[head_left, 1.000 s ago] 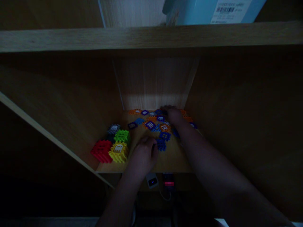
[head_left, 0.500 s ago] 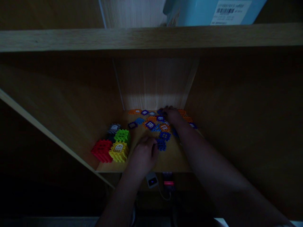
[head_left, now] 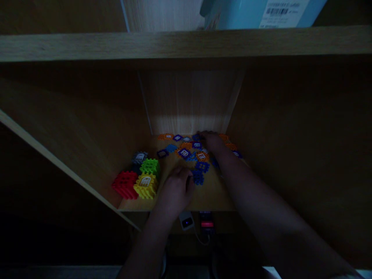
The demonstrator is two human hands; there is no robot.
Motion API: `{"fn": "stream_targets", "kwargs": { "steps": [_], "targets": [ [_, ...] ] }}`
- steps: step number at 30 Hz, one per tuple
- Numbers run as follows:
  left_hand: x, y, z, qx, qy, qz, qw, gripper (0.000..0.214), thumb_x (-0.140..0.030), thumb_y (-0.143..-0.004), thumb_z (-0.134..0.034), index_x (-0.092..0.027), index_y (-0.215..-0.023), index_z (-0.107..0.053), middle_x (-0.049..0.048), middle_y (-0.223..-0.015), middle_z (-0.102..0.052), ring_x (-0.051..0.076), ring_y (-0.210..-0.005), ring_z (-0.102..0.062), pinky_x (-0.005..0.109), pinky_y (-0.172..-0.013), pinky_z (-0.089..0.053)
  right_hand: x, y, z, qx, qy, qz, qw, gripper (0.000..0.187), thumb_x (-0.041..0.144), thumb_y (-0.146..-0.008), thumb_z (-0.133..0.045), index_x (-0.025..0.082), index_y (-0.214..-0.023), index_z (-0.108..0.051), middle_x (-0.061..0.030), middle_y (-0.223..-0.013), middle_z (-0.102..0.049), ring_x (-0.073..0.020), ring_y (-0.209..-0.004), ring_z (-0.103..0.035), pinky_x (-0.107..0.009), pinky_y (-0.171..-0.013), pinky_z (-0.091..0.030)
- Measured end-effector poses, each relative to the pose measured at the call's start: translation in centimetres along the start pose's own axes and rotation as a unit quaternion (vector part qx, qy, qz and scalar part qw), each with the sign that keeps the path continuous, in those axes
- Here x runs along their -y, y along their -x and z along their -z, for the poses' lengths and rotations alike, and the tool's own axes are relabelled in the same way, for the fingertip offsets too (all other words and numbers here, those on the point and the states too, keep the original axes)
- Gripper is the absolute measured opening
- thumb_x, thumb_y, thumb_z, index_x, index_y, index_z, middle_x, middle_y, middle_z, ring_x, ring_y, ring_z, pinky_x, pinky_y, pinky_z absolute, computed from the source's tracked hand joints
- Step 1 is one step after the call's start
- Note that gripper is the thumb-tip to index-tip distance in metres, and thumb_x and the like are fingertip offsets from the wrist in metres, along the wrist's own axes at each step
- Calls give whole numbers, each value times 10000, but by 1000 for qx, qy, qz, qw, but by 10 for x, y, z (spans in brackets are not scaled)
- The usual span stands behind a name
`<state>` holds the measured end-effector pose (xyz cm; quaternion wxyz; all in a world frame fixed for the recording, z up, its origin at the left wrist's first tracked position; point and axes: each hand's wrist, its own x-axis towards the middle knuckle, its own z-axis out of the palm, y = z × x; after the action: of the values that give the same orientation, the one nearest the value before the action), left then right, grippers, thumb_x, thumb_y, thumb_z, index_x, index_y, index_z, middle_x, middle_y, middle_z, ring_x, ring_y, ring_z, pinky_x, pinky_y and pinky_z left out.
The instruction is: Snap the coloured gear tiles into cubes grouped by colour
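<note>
Within a wooden shelf compartment, my left hand (head_left: 178, 187) is closed, its thumb and fingers pinching the left edge of blue notched building tiles (head_left: 198, 178) near the shelf's front. Farther back, my right hand (head_left: 212, 140) reaches in with bent fingers closed at a blue tile (head_left: 197, 137) near the back panel; dim light partly hides the fingertips. Between the hands lie loose tiles: another blue tile (head_left: 202, 166), an orange tile with a white window pattern (head_left: 202, 156), a purple window tile (head_left: 184, 153) and a light blue tile (head_left: 171, 148).
At the left stand stacks of red tiles (head_left: 125, 185), yellow tiles (head_left: 145, 186), green tiles (head_left: 150, 167) and dark grey tiles (head_left: 140, 157). More orange tiles (head_left: 231, 146) lie right. A light blue box (head_left: 232, 15) sits above. Below is a small white device (head_left: 186, 221) with a cable.
The view has shifted very slightly. Both hands and the tiles stay nearly where they were.
</note>
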<state>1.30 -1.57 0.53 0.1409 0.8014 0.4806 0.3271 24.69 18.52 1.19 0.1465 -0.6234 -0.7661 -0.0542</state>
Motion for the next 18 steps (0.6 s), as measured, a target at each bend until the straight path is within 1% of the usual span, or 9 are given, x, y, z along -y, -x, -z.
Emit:
{"fn": "stream_targets", "kwargs": {
  "steps": [4, 7, 10, 13, 15, 18],
  "targets": [
    [-1, 0, 0, -1, 4, 2, 1000, 129, -117, -1003, -580, -226, -991, -647, 66, -1046, -687, 249, -1007, -683, 409, -933, -556, -2, -3, -3, 7, -1, 10, 1000, 473, 331, -1057, -574, 253, -1514, -665, -135, -1427, -732, -295, -1298, -634, -396, -1151, -410],
    [-1, 0, -1, -2, 2, 1, 1000, 134, -117, -1004, -577, -229, -992, -651, 65, -1040, -686, 248, -999, -684, 407, -932, -558, -3, -4, -5, 6, -2, 11, 1000, 476, 330, -1066, -558, 259, -1527, -653, -131, -1445, -718, -295, -1321, -621, -414, -1172, -399],
    [0, -1, -1, -3, 3, -2, 1000, 136, -118, -1006, -574, -229, -979, -648, 62, -1027, -679, 244, -989, -683, 396, -918, -558, -3, -3, -5, 3, -4, 8, 1000, 471, 323, -1071, -554, 244, -1526, -647, -134, -1466, -696, -285, -1334, -613, -388, -1155, -419],
    [0, -1, -1, -4, 6, -4, 1000, 131, -122, -1010, -574, -227, -978, -645, 58, -1022, -676, 243, -988, -679, 396, -907, -552, -3, -1, -5, 4, -7, 8, 1000, 484, 329, -1057, -592, 222, -1526, -644, -153, -1456, -689, -281, -1300, -632, -358, -1116, -447],
    [0, -1, -1, -4, 7, -3, 1000, 130, -124, -1014, -570, -223, -987, -649, 59, -1026, -677, 246, -991, -677, 403, -913, -552, -2, -1, -4, 6, -9, 8, 1000, 485, 334, -1049, -609, 224, -1520, -648, -155, -1446, -693, -284, -1277, -643, -364, -1116, -448],
    [0, 0, -1, -1, 8, -2, 1000, 133, -123, -1016, -567, -220, -1000, -655, 64, -1041, -681, 248, -1003, -676, 411, -931, -555, -1, -2, -1, 8, -13, 6, 1000, 456, 330, -1063, -579, 223, -1498, -664, -143, -1432, -710, -283, -1277, -649, -377, -1135, -437]
  ]
}}
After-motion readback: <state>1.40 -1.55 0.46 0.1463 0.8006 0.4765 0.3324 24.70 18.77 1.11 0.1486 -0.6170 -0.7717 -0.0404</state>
